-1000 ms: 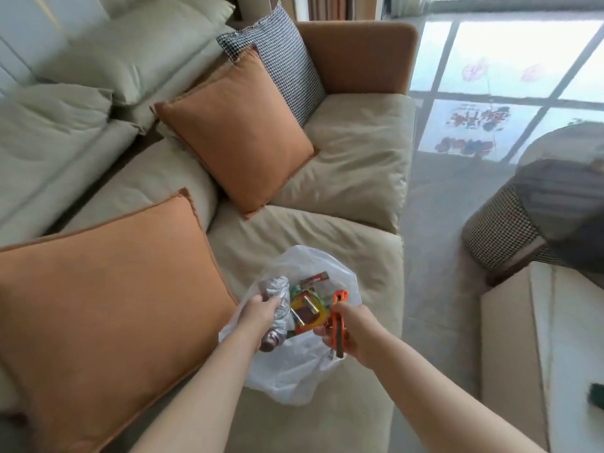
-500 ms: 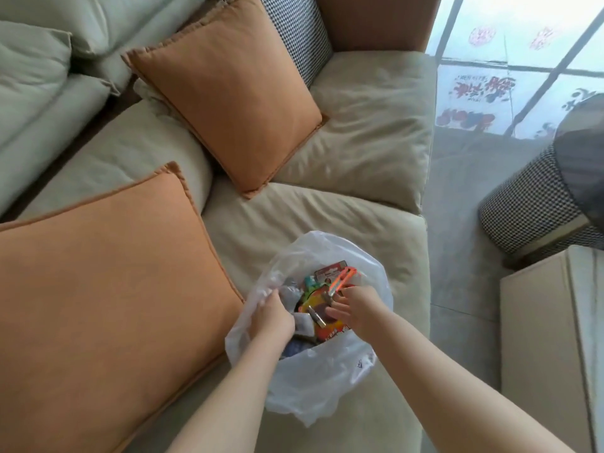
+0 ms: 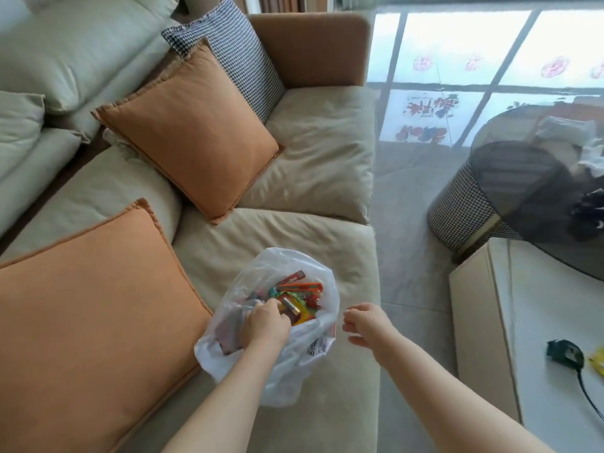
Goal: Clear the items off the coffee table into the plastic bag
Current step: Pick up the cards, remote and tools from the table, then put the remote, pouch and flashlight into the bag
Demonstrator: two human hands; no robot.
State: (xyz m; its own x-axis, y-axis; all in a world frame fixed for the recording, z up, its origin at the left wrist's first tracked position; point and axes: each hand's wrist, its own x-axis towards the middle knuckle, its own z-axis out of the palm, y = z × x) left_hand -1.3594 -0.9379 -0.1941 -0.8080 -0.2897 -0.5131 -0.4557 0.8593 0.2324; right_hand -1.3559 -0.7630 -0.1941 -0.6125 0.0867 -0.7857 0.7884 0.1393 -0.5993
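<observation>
Plastic bag, right hand now withdrawn, empty

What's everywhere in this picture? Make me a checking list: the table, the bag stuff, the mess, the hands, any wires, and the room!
Surface: pale coffee table at right, only partly in view.
Job's things: plastic bag sits open on the sofa seat; an orange utility knife and colourful packets lie inside.
Clutter: a dark object and a yellow item remain on the table.
Grippers: left hand grips the bag's rim; right hand is beside the bag, holding nothing.
Cables: a black cord runs from the dark object.
Surroundings: orange cushions, a checked pillow, a dark round glass table.
</observation>
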